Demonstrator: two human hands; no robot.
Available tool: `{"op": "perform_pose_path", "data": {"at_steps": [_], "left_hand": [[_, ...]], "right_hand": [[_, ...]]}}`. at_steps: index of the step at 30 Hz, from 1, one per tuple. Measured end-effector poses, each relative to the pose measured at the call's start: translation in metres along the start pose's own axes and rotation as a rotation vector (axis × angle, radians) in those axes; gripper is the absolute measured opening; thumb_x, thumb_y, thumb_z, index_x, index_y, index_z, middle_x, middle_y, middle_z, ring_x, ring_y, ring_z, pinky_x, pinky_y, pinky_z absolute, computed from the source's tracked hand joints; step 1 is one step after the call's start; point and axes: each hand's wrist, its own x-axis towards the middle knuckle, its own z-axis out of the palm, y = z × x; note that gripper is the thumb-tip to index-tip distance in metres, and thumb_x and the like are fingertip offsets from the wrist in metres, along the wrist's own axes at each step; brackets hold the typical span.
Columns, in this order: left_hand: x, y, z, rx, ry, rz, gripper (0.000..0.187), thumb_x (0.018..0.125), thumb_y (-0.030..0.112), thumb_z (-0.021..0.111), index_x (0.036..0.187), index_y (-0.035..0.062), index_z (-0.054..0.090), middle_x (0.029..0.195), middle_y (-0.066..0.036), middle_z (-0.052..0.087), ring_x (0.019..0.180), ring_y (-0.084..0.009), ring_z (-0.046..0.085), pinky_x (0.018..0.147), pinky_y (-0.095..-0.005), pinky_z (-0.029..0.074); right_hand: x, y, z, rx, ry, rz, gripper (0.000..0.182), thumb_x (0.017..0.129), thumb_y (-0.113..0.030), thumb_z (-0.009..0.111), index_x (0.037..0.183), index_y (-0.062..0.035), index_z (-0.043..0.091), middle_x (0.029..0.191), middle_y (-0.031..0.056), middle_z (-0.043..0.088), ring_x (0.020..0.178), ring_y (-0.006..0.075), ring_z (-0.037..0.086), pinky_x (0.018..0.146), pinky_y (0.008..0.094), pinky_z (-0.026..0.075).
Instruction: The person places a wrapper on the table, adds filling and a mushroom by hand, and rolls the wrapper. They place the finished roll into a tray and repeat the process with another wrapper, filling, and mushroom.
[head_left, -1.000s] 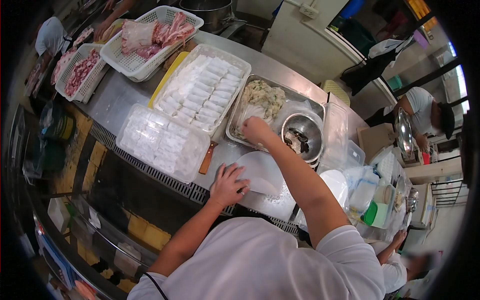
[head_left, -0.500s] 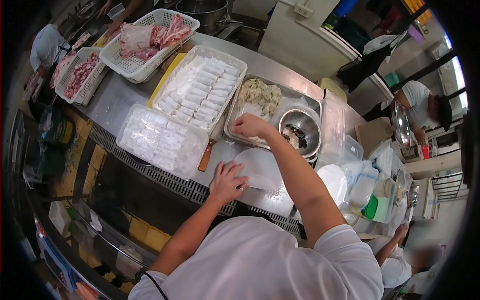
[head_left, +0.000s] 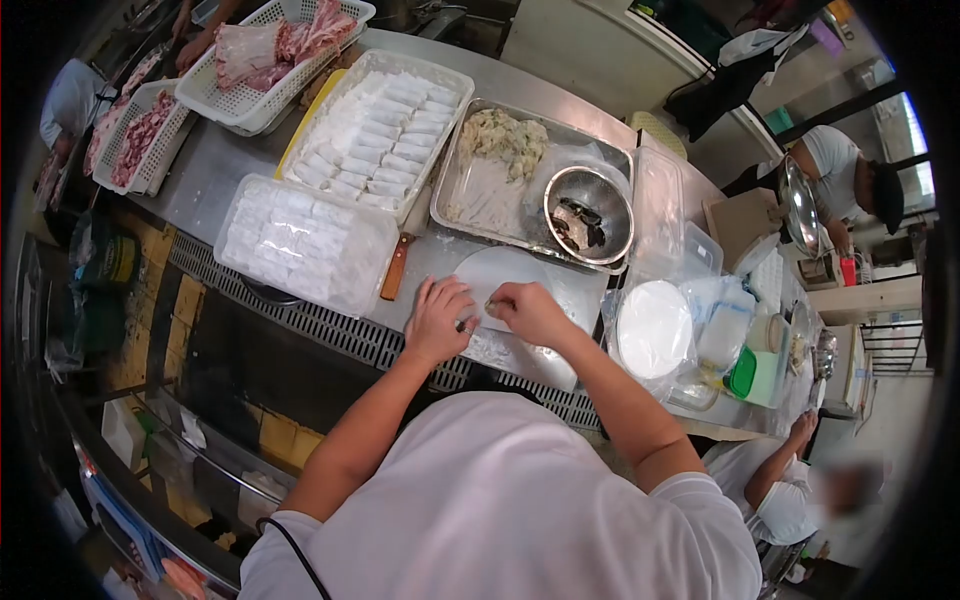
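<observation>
Wrapper [head_left: 505,268], thin, round & white, lies flat on the worktop [head_left: 570,290], just on the near side of the metal tray [head_left: 478,200]. L hand [head_left: 438,318] rests at its left edge, grip spread a bit, palm down, ring on one finger. R hand [head_left: 530,312] is over the near part of it, grip pinching a small filling bit [head_left: 492,306] btwn thumb & fingertips.

Tray holds a pale lumpy mix [head_left: 500,140] w/ green flecks at its far left, & a steel bowl [head_left: 612,203] w/ dark pieces at its right end. Left of tray: open tub [head_left: 460,98] w/ rows of white rolls [head_left: 375,130], yellow board [head_left: 305,125] showing along its far-left side. Near-left of tray: closed tub [head_left: 300,245], contents white, & a wooden handle [head_left: 396,268] beside it. Far left of tray, approx. at the worktop's end: big white basket [head_left: 232,105] w/ large meat cuts, small basket [head_left: 160,165] w/ chopped meat. Right of tray: clear plastic tub [head_left: 655,215]; nearer, bagged white rounds [head_left: 653,330]. Well right of tray, a co-worker [head_left: 835,165] in dark cap, near a round metal lid [head_left: 798,210].
</observation>
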Motion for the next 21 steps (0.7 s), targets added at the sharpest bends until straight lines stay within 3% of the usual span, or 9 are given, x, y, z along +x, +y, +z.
{"op": "perform_pose_path", "data": {"at_steps": [1, 5, 8, 14, 17, 21], "left_hand": [[0.000, 0.000, 0.000, 0.006, -0.003, 0.001, 0.029, 0.085, 0.017, 0.082, 0.112, 0.0115, 0.074, 0.137, -0.009, 0.069, 0.145, -0.0351, 0.055, 0.131, -0.0629, 0.028], [-0.001, 0.001, -0.004, 0.009, -0.019, 0.015, 0.030, 0.084, 0.015, 0.081, 0.112, 0.0097, 0.073, 0.138, -0.011, 0.068, 0.146, -0.0352, 0.055, 0.131, -0.0616, 0.028], [-0.002, 0.002, -0.006, 0.011, -0.025, 0.016, 0.029, 0.084, 0.014, 0.080, 0.112, 0.0095, 0.073, 0.139, -0.011, 0.067, 0.146, -0.0347, 0.054, 0.132, -0.0608, 0.027], [0.001, 0.005, -0.008, 0.020, -0.036, 0.016, 0.029, 0.084, 0.014, 0.079, 0.112, 0.0091, 0.073, 0.139, -0.011, 0.067, 0.146, -0.0345, 0.054, 0.133, -0.0607, 0.027], [0.003, 0.004, -0.008, 0.022, -0.047, 0.021, 0.030, 0.085, 0.015, 0.080, 0.113, 0.0092, 0.073, 0.139, -0.012, 0.067, 0.147, -0.0356, 0.054, 0.132, -0.0607, 0.027], [0.001, 0.003, -0.007, 0.013, -0.043, 0.020, 0.030, 0.085, 0.015, 0.081, 0.113, 0.0094, 0.073, 0.140, -0.012, 0.067, 0.146, -0.0360, 0.054, 0.132, -0.0607, 0.028]], "right_hand": [[-0.005, -0.002, 0.011, -0.050, 0.011, 0.022, 0.020, 0.093, -0.014, 0.075, 0.107, -0.0001, 0.083, 0.106, 0.0219, 0.080, 0.089, 0.0405, 0.074, 0.085, 0.0475, 0.060], [-0.016, 0.018, 0.050, -0.213, 0.247, -0.203, 0.013, 0.089, -0.011, 0.075, 0.097, -0.0060, 0.083, 0.104, 0.0149, 0.071, 0.102, 0.0365, 0.067, 0.091, 0.0460, 0.059], [-0.029, 0.003, 0.045, -0.360, 0.355, -0.255, 0.011, 0.089, -0.010, 0.075, 0.095, -0.0065, 0.083, 0.103, 0.0142, 0.071, 0.099, 0.0352, 0.067, 0.091, 0.0449, 0.058], [-0.024, 0.035, 0.058, -0.286, 0.288, -0.191, 0.011, 0.091, -0.006, 0.076, 0.098, -0.0056, 0.084, 0.098, 0.0136, 0.072, 0.096, 0.0363, 0.069, 0.088, 0.0445, 0.059], [-0.034, 0.021, 0.048, -0.171, 0.382, -0.072, 0.011, 0.092, -0.006, 0.075, 0.098, -0.0037, 0.084, 0.093, 0.0147, 0.070, 0.093, 0.0374, 0.070, 0.085, 0.0460, 0.059], [-0.042, 0.030, 0.042, -0.100, 0.342, -0.011, 0.012, 0.091, -0.005, 0.075, 0.098, -0.0022, 0.084, 0.095, 0.0172, 0.071, 0.092, 0.0406, 0.071, 0.086, 0.0486, 0.059]]}}
